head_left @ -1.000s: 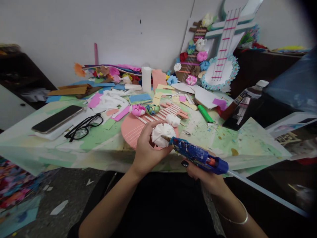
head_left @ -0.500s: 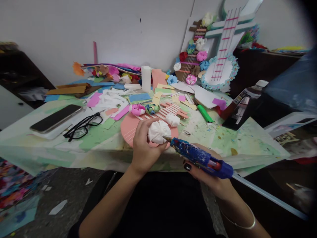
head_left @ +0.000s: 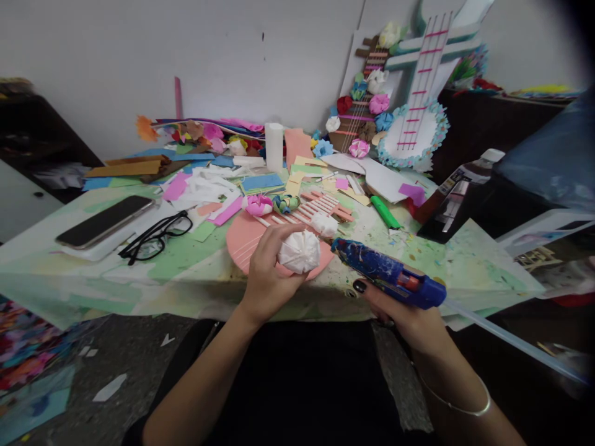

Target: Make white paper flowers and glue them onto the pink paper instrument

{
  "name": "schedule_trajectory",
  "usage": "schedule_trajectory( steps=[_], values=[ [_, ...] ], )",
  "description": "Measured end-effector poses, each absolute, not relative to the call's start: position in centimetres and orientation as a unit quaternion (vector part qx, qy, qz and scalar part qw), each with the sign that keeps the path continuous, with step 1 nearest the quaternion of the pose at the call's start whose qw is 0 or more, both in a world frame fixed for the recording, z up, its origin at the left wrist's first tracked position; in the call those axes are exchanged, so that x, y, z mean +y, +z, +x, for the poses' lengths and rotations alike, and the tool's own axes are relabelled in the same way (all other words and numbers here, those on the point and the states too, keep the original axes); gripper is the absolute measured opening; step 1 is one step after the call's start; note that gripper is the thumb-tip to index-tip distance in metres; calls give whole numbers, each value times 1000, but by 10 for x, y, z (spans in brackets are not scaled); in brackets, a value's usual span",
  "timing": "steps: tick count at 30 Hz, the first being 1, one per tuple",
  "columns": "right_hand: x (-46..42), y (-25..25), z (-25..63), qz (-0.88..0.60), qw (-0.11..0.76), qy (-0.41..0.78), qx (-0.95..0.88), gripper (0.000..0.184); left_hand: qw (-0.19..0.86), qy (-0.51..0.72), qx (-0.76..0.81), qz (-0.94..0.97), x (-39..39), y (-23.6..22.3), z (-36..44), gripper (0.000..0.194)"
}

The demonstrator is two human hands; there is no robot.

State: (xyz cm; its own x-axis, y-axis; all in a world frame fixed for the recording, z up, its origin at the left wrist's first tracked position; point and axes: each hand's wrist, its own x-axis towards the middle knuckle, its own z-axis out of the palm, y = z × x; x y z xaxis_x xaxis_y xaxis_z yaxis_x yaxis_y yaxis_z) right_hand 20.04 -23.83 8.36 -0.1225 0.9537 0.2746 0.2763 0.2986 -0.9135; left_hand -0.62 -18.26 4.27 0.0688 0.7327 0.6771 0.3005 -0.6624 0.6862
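Between the thumb and fingers of my left hand is a white paper flower, its pleated side facing up. My right hand grips a paint-smeared blue glue gun, with a long clear glue stick coming out of its back. The nozzle points left, a little apart from the flower. Behind the flower lies a salmon-pink paper guitar with white strings and frets. Pink, green-and-blue and smaller white paper flowers sit on it; my left hand partly covers its body.
A phone and black glasses are at the left. Paper scraps cover the table's middle. A green marker and a dark bottle are at the right. Decorated guitars lean on the wall behind.
The glue gun's nozzle was at the white flower earlier; it has now moved away to the right and slightly up. My left hand shifted slightly left and tilted the flower.
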Motion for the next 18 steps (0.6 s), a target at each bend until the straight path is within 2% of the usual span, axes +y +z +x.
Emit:
schedule_trajectory(
  steps=[13,18],
  values=[
    [-235,87,194,-463,409,341,-709,18,169,560,359,727,-180,49,-6,48],
    [-239,93,190,-452,372,333,-739,19,177,556,374,721,-180,51,-7,54]
  ],
)
